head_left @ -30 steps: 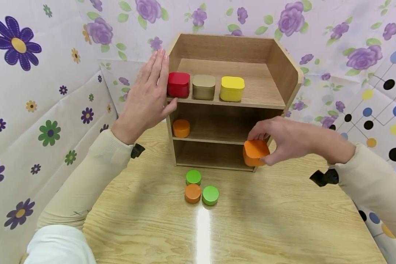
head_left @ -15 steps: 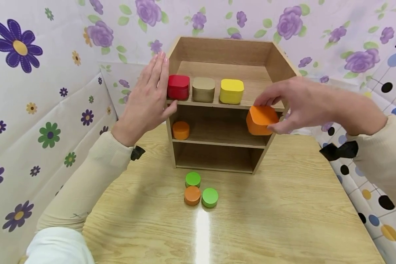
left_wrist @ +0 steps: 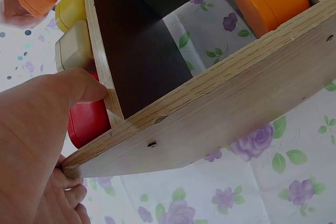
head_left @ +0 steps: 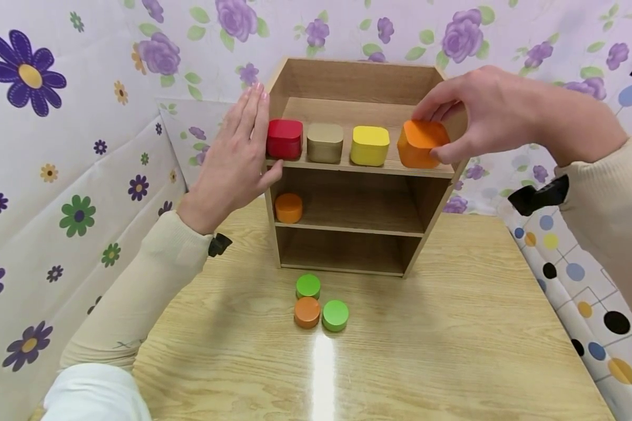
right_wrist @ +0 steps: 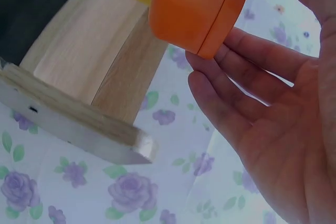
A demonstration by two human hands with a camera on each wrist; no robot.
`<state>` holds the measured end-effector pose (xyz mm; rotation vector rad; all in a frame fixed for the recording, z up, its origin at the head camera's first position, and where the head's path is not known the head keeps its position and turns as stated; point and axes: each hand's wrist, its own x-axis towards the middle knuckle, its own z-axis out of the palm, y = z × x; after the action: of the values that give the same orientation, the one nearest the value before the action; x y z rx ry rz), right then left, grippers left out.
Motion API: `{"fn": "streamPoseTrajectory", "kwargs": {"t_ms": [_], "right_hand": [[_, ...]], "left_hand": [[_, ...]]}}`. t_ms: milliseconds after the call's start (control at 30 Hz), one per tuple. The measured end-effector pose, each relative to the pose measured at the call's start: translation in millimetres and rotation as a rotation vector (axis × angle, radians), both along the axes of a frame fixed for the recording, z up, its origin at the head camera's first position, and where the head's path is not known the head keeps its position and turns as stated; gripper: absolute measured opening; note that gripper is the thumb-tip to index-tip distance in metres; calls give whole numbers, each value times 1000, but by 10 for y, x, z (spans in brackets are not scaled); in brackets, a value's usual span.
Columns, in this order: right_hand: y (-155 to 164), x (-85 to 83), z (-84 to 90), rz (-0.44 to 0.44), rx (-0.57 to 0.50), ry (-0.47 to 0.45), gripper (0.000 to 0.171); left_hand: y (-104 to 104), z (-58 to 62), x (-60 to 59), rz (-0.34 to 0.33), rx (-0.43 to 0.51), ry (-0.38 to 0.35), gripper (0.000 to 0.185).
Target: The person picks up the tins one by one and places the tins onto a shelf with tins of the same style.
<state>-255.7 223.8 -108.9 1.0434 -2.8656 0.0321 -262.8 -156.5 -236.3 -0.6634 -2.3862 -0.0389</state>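
The right hand point(head_left: 492, 114) pinched the square orange tin point(head_left: 422, 143) in its fingers at the right end of the wooden shelf unit's point(head_left: 447, 96) top shelf, beside the square yellow tin point(head_left: 370, 145), while the left hand point(head_left: 232, 161), fingers straight and together, pressed flat against the unit's left wall, apparently steadying it.

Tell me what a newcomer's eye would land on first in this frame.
First the right hand, holding an orange square tin at the right end of the wooden shelf unit's top shelf, beside the yellow tin. Next the left hand, flat against the unit's left side by the red tin.
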Motion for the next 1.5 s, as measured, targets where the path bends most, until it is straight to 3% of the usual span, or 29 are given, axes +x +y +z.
{"fn": "streamPoseTrajectory", "kwargs": {"t_ms": [533,900,1200,1500], "right_hand": [[61,-309,-128,-107,-12,-52,59],[70,-348,-262,-123,-25,-83,58],[53,-356,-274,-103,-13,-63,55],[39,-374,-271,-130,16,-104,55]], "left_hand": [[5,-13,-2,-1,4,4,96],[1,-29,-4,-14,12,15,95],[-2,-9,4,-11,33,-4,96],[9,-3,5,-9,32,-18,96]]}}
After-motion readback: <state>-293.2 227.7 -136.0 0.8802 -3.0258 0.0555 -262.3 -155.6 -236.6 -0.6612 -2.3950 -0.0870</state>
